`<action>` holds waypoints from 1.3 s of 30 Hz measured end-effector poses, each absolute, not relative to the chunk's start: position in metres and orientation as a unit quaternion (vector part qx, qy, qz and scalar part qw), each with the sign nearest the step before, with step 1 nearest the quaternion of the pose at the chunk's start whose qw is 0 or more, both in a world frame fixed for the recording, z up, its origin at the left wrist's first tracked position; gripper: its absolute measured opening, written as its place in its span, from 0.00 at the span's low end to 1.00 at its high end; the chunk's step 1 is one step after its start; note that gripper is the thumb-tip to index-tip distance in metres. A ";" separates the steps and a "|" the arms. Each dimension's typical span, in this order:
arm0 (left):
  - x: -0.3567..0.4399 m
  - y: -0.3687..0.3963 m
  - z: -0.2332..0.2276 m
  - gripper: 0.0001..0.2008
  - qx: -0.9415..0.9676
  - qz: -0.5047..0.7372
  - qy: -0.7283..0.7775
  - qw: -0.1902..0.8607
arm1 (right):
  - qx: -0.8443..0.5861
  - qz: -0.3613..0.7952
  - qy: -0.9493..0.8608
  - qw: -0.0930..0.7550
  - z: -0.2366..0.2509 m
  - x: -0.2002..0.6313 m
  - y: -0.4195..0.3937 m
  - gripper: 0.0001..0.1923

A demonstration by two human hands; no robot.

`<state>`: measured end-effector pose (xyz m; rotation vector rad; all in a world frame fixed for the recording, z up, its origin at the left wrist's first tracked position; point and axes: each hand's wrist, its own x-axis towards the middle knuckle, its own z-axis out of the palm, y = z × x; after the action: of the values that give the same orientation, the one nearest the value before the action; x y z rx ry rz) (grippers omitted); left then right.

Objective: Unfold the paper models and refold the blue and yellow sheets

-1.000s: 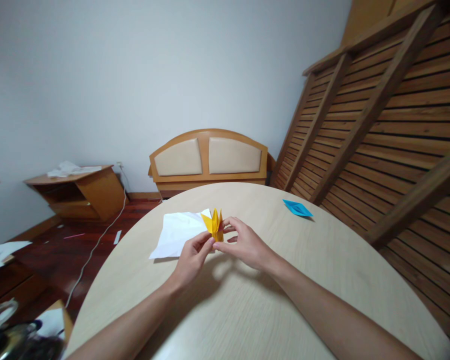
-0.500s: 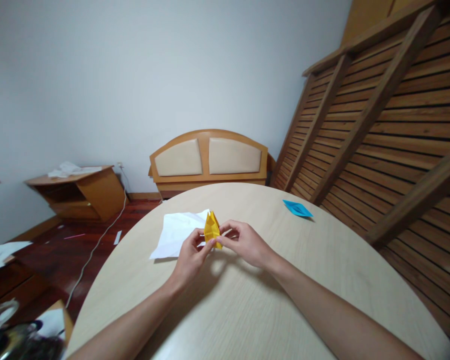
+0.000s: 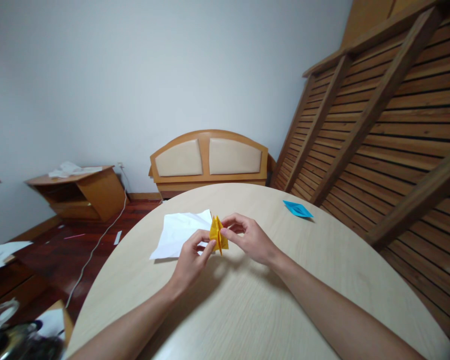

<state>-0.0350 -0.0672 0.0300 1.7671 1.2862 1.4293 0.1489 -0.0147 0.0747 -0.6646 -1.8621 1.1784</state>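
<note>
A piece of folded yellow paper [image 3: 218,237], with pointed tips at its top, is held upright above the table between my two hands. My left hand [image 3: 193,250] pinches its left side with thumb and fingers. On the other side, my right hand [image 3: 249,237] has thumb and fingertips closed at its right edge. Several layers of the yellow paper stand apart, and one fold points toward me. Behind my left hand, a creased white sheet [image 3: 178,230] lies on the table. Off to the right is a folded blue paper boat-like shape [image 3: 297,209].
The round pale wooden table [image 3: 277,310] fills the foreground. Beyond it stands a headboard [image 3: 209,155] with cream panels. A slatted wooden frame [image 3: 360,130] leans along the right. To the left are a low cabinet [image 3: 101,192] and a white cable [image 3: 93,247] on the floor.
The yellow paper has shifted slightly right and turned, so its layers now show edge-on with a fold toward me. My right thumb has moved higher on it. White and blue papers stay put.
</note>
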 end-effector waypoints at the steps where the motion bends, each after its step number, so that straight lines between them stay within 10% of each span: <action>1: -0.035 -0.068 0.031 0.12 0.661 0.524 0.477 0.248 | -0.259 0.461 -0.743 0.411 0.075 0.149 -0.015 0.11; 39: -0.035 -0.071 0.032 0.08 0.686 0.582 0.413 0.145 | -0.211 0.337 -0.846 0.355 0.072 0.152 -0.016 0.03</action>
<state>-0.0355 -0.0713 0.0321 1.9750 1.1883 1.6765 0.1517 -0.0162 0.0715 -0.5456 -2.1871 0.8700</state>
